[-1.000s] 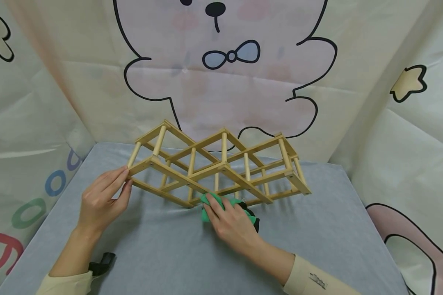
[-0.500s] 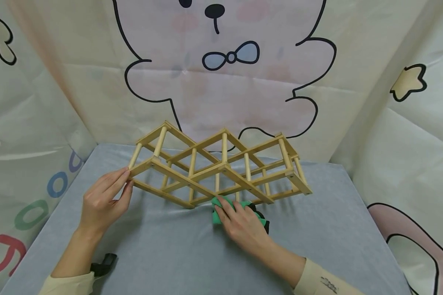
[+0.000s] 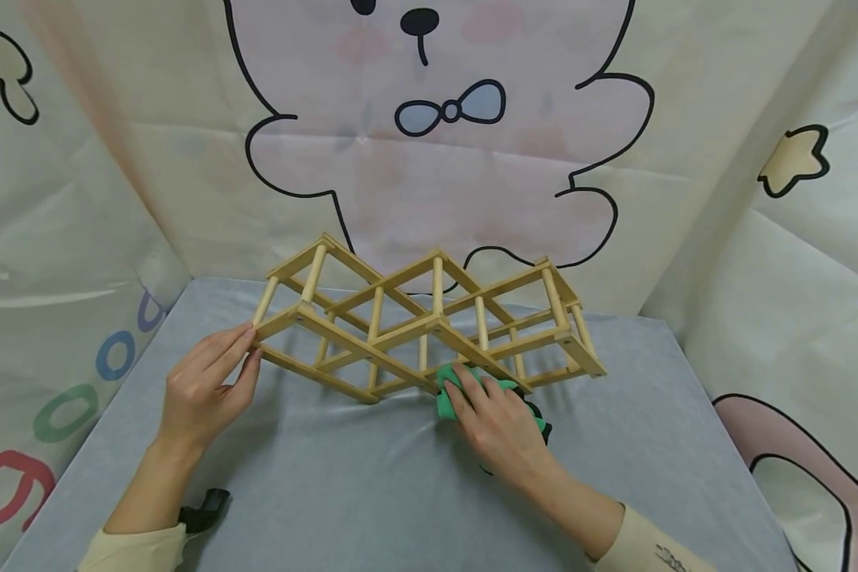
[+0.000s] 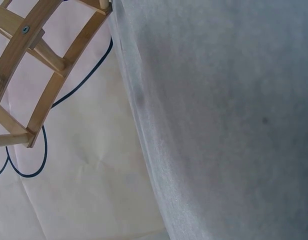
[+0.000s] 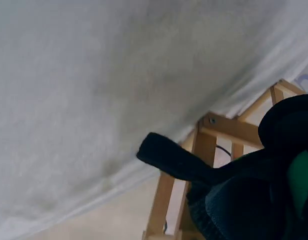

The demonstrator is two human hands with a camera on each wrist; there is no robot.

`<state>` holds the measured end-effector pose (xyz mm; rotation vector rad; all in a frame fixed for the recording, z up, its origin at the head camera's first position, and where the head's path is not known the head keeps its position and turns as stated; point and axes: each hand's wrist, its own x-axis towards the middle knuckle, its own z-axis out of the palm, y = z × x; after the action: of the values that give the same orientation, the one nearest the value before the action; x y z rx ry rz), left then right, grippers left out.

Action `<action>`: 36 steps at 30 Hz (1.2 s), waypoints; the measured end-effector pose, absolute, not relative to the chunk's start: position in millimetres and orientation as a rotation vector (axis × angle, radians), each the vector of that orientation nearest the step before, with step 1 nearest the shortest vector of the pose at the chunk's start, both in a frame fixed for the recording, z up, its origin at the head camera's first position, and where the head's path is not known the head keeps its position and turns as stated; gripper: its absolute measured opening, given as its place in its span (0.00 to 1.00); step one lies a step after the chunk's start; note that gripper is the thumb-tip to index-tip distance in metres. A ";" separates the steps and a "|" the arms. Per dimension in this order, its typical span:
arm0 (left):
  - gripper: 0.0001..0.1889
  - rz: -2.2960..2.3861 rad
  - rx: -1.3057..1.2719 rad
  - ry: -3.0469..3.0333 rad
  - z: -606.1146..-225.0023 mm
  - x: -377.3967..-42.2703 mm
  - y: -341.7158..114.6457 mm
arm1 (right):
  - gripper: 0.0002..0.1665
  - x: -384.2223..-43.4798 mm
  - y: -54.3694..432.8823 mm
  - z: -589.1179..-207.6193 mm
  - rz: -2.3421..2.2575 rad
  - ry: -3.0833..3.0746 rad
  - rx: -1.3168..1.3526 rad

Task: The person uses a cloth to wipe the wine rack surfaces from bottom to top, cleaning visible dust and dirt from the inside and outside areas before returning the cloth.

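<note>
A folding wooden lattice rack (image 3: pixel 357 345) of light slats and round dowels stands zigzag across the back of the table. At its left end my left hand (image 3: pixel 207 381) pinches a slat corner between thumb and fingers. My right hand (image 3: pixel 504 429) holds a bunched green and black cloth (image 3: pixel 445 403) against the rack's lower front slats, right of the middle. Dark fabric of the cloth (image 5: pixel 239 205) with a loose strip covers part of the rack (image 5: pixel 231 131) in the right wrist view. Neither hand shows in the wrist views; the left one catches slats of the rack (image 4: pixel 45 102).
A grey-blue cover (image 3: pixel 343 485) lies over the table. Pale printed curtains (image 3: pixel 186 175) rise behind it and at both sides, close behind the rack. A black device (image 3: pixel 203 512) sits at my left wrist.
My right hand has slid the cloth to the right along the rack's lower front slats. My left hand keeps its grip on the left end, and the rack stays in place.
</note>
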<state>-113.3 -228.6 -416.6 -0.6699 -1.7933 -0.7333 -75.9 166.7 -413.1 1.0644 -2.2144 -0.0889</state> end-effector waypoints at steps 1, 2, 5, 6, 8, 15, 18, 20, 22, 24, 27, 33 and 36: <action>0.16 -0.734 -0.667 -1.795 -416.6 -113.3 -228.7 | 0.34 -75.3 167.9 -410.5 -0.086 -2.213 1.066; 0.16 -0.732 -0.665 -1.795 -416.5 -113.1 -228.8 | 0.34 -74.7 169.3 -408.0 -0.078 -2.208 1.069; 0.16 -0.731 -0.661 -1.792 -416.1 -112.9 -229.1 | 0.36 -72.2 173.0 -400.7 -0.056 -2.199 1.059; 0.16 -0.731 -0.662 -1.789 -416.0 -113.0 -229.1 | 0.37 -71.5 174.3 -398.6 -0.047 -2.189 1.052; 0.16 -0.732 -0.665 -1.783 -415.7 -113.4 -229.0 | 0.38 -70.3 176.7 -395.3 -0.027 -2.173 1.037; 0.16 -0.732 -0.674 -1.781 -415.7 -114.7 -228.4 | 0.39 -66.7 187.8 -388.7 0.018 -2.178 1.016; 0.16 -0.734 -0.678 -1.779 -416.1 -115.3 -227.8 | 0.34 -65.7 193.1 -386.0 0.047 -2.196 1.010; 0.15 -0.736 -0.680 -1.778 -416.4 -115.7 -227.3 | 0.27 -65.2 196.2 -385.0 0.059 -2.208 1.015; 0.15 -0.736 -0.681 -1.777 -416.8 -115.9 -227.0 | 0.23 -65.1 198.3 -384.6 0.064 -2.220 1.017; 0.15 -0.734 -0.677 -1.775 -417.5 -115.3 -227.2 | 0.22 -64.7 199.6 -384.9 0.064 -2.230 1.021; 0.15 -0.733 -0.670 -1.774 -418.6 -114.3 -227.4 | 0.24 -64.5 201.0 -386.0 0.053 -2.236 1.016; 0.15 -0.733 -0.661 -1.782 -417.7 -113.7 -227.0 | 0.37 -64.3 208.9 -391.4 0.047 -2.240 1.005; 0.15 -0.731 -0.660 -1.781 -417.2 -113.4 -227.1 | 0.22 -63.4 215.5 -397.8 0.049 -2.241 1.009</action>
<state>-113.4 -227.1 -417.2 -0.6603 -1.7811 -0.7312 -63.4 215.5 -397.8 1.0090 -2.2415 0.0487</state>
